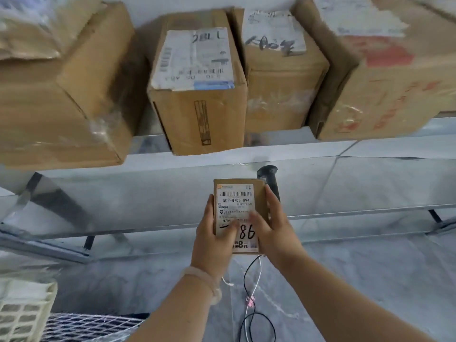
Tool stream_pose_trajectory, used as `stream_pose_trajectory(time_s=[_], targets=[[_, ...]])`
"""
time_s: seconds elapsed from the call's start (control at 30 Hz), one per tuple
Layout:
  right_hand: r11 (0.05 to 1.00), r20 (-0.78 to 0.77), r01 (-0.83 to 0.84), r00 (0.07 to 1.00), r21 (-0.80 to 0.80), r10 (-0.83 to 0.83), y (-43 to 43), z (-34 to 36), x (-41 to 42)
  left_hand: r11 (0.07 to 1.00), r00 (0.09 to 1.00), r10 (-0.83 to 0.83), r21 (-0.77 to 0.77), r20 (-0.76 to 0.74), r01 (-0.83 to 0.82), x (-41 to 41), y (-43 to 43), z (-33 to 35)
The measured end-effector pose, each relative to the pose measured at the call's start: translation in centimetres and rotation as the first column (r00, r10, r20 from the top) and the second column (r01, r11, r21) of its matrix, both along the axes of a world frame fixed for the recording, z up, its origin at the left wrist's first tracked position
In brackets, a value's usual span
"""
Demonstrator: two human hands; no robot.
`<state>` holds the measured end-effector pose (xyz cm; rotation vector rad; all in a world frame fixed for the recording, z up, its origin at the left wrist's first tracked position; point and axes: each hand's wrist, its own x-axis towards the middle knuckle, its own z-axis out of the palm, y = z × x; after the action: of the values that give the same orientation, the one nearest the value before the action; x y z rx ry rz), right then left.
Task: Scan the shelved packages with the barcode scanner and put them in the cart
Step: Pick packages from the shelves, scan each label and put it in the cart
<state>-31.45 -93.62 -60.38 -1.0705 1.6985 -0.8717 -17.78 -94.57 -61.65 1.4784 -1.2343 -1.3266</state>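
I hold a small brown package (235, 195) upright in front of me, below the shelf; its white barcode label faces me with "86" handwritten on it. My left hand (212, 240) grips its left edge, thumb on the label. My right hand (276, 233) grips its right edge, thumb also on the label. The black barcode scanner (268, 172) sticks up behind the package's top right corner, its handle hidden behind my right fingers; whether that hand also holds it I cannot tell. Its black cable (249, 322) hangs down below my hands. The cart's wire mesh (86, 327) shows at bottom left.
Several cardboard boxes stand on the metal shelf (345, 150) above: a large one (56, 99) at left, a labelled one (197, 95) in the middle, another (278, 77) beside it, and a red-printed one (382, 75) at right. A cream plastic basket (22, 312) sits at lower left.
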Motion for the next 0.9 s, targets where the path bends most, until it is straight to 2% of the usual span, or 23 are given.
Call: stream_pose_trajectory(time_s=[0.03,0.1,0.2,0.27,0.6,0.73,0.9], targets=[[1.0,-0.025,-0.016,1.0,-0.007,0.016,-1.0,-1.0,-0.5,1.0,1.0,0.011,-0.002,0.013,-0.011,-0.1,-1.0,-1.0],[0.997,-0.192,-0.082,0.978,-0.015,0.078,-3.3,-3.1,-1.8,0.998,0.998,0.051,-0.021,0.025,-0.051,-0.2,-2.7,-3.1],[0.99,-0.531,-0.142,0.84,-0.021,0.109,-7.1,-6.2,-4.3,0.996,0.996,0.084,-0.03,0.001,-0.084,-0.4,-4.6,-6.0],[0.994,-0.606,-0.108,0.791,-0.003,0.084,-9.7,-8.1,-5.7,0.996,0.995,0.086,-0.03,-0.042,-0.087,-0.6,-5.4,-7.6],[0.992,-0.546,0.101,0.837,0.078,-0.043,-17.3,-15.0,-6.9,0.988,0.984,0.149,-0.03,-0.102,-0.153,0.7,-6.9,-13.8],[0.987,-0.52,0.12,0.853,0.111,-0.045,-17.2,-14.6,-6.9,0.985,0.978,0.17,-0.005,-0.122,-0.172,1.5,-6.6,-13.4],[0.993,-0.401,0.097,0.914,0.067,-0.062,-12.3,-10.8,-5.5,0.979,0.976,0.204,0.021,-0.082,-0.203,2.7,-5.0,-10.2]])
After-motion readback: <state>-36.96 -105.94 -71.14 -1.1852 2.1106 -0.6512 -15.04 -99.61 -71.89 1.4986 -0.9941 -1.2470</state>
